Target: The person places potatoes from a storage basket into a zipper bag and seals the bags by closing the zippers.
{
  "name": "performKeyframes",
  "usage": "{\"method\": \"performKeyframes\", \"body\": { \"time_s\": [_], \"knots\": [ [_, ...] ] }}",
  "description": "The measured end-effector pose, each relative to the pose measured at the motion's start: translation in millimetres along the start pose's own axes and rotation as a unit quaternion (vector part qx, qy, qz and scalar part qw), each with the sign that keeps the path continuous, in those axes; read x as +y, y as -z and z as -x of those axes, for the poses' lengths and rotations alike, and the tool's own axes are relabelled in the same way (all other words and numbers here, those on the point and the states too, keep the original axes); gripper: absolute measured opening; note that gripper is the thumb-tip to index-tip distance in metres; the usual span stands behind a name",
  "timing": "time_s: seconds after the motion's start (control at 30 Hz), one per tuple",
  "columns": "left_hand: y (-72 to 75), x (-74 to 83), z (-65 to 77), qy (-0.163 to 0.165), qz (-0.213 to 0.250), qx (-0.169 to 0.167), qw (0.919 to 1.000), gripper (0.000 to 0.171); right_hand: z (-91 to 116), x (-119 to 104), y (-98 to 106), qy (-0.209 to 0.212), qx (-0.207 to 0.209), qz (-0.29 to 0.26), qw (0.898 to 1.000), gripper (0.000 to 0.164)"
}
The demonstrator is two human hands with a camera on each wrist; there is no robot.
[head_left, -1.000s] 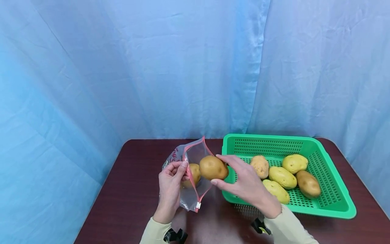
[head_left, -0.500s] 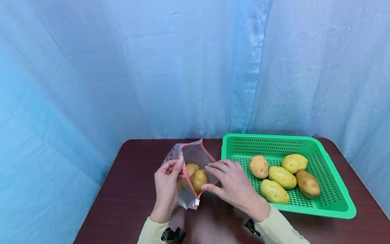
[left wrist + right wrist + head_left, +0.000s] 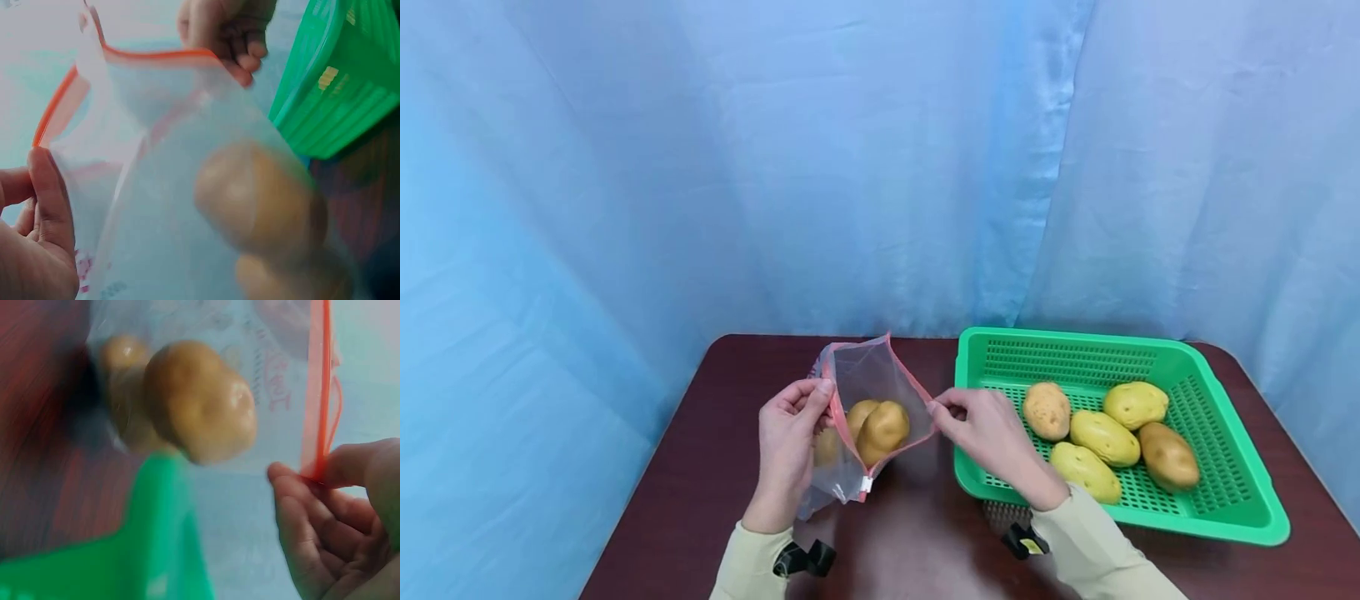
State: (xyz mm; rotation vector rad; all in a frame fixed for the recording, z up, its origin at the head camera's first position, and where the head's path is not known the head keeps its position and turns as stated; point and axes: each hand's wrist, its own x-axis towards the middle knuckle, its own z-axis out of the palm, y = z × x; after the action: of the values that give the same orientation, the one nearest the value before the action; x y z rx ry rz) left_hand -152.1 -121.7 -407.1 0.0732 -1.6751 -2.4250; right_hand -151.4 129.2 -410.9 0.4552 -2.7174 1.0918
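A clear zip bag with a pink-red zip edge and a white slider stands with its mouth spread wide. Potatoes lie inside it; in the right wrist view a brown potato shows through the plastic. My left hand pinches the left zip edge between thumb and fingers. At the opposite edge, my right hand pinches the rim of the bag, seen also in the right wrist view as a hand on the orange-red strip.
A green basket stands just right of the bag, holding several potatoes, among them a yellow potato and a brown potato. Beneath is a dark wooden table; a blue curtain hangs behind.
My right hand has let a brown potato into the bag and now pinches the bag's right edge. Both hands have drawn apart, and the mouth is wider.
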Motion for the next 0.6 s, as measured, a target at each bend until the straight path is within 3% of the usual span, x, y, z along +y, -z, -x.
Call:
{"method": "performKeyframes", "body": {
  "time_s": [0.2, 0.33, 0.47, 0.6],
  "knots": [
    [15.3, 31.6, -18.5, -0.026, -0.082, 0.006, 0.9963, 0.008, -23, -37, 4, 0.013, 0.04, -0.098, 0.994, 0.018],
    [21.8, 49.7, -24.5, -0.045, -0.125, -0.013, 0.991, 0.017, -36, -61, 8, 0.043, 0.06, -0.144, 0.987, 0.016],
    [27.1, 52.1, -24.5, -0.026, -0.141, -0.04, 0.9889, 0.02, -40, -74, 7, 0.061, 0.057, -0.167, 0.982, 0.014],
    [31.3, 48.3, -20.7, -0.017, -0.13, -0.03, 0.9909, 0.015, -39, -73, 4, 0.062, 0.057, -0.177, 0.981, 0.014]
  ]
}}
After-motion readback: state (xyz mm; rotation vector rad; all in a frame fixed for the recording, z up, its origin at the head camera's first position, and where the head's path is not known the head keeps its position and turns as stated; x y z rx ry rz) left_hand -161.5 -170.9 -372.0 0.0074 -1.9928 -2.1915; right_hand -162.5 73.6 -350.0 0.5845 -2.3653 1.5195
